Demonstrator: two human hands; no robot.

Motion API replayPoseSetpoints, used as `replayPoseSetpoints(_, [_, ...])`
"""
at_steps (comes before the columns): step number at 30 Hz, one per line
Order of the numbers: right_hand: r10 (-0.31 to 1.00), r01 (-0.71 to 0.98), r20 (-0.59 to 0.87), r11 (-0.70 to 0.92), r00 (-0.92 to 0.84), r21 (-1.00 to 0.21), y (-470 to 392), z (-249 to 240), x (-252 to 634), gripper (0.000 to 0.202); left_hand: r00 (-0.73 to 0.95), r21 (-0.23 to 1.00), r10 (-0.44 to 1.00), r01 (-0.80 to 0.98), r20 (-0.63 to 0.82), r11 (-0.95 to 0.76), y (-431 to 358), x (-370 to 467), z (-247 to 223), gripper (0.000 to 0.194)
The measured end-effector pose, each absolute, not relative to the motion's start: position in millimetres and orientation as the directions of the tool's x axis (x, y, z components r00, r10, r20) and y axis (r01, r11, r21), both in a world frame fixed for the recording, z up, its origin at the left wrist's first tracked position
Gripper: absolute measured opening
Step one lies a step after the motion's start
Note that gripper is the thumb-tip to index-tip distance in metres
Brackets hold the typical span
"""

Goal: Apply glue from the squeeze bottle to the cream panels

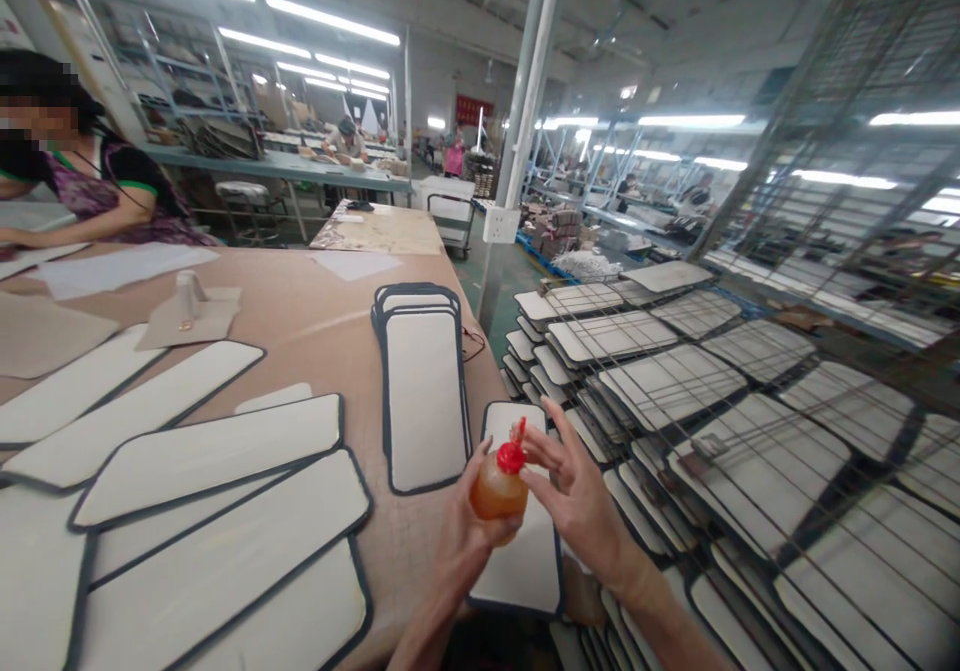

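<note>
My left hand [466, 516] is wrapped around a squeeze bottle [496, 491] with amber liquid inside and a red nozzle cap [512, 455]. The bottle leans slightly, its tip pointing up. Beside the cap is my right hand [564, 476], its fingers apart and the fingertips close to the nozzle; whether they touch it is hard to tell. Under both hands lies a white panel with a dark edge [525, 573], at the table's right edge. A stack of similar panels [426, 401] sits just beyond.
More dark-edged panels [225, 461] fan out on the brown table [330, 311] at left. A beige piece with an upright handle [187, 313] lies behind them. Wire racks [675, 381] loaded with panels stand at right. A co-worker [97, 171] sits at far left; a metal post [517, 131] rises ahead.
</note>
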State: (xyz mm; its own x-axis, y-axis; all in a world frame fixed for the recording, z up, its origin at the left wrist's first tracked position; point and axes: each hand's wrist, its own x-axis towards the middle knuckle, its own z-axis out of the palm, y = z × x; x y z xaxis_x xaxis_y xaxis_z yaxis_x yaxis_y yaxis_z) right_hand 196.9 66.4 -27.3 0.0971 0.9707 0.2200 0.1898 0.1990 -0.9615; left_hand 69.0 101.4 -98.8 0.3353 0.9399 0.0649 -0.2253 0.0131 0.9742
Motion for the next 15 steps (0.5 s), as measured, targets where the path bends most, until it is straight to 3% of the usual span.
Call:
replayPoseSetpoints(4, [0.978, 0.475, 0.204, 0.204, -0.053, -0.856, 66.1, 1.5, 210.4, 0.070, 0.518, 0.933, 0.852, -0.337, 0.070, 0.128, 95.7, 60.2, -90.2, 0.083])
replayPoseSetpoints(8, [0.949, 0.704, 0.171, 0.311, -0.265, -0.638, 67.0, 33.1, 228.2, 0.064, 0.643, 0.939, 0.766, -0.277, 0.021, 0.207, 91.9, 48.9, -72.7, 0.084])
replayPoseSetpoints(10, [0.907, 0.701, 0.107, 0.385, -0.406, -0.601, 67.1, 42.7, 235.4, 0.056, 0.686, 0.961, 0.728, -0.209, 0.012, 0.180, 91.0, 45.1, -60.8, 0.082])
replayPoseSetpoints(12, [0.838, 0.616, 0.021, 0.417, -0.545, -0.669, 66.4, 47.2, 239.8, 0.044, 0.730, 0.973, 0.683, -0.183, 0.040, 0.139, 90.2, 43.3, -50.0, 0.076])
replayPoseSetpoints(15, [0.752, 0.466, 0.008, 0.417, -0.659, -0.780, 64.7, 47.3, 241.2, 0.041, 0.785, 0.963, 0.616, -0.213, 0.068, 0.165, 89.1, 42.8, -41.8, 0.067])
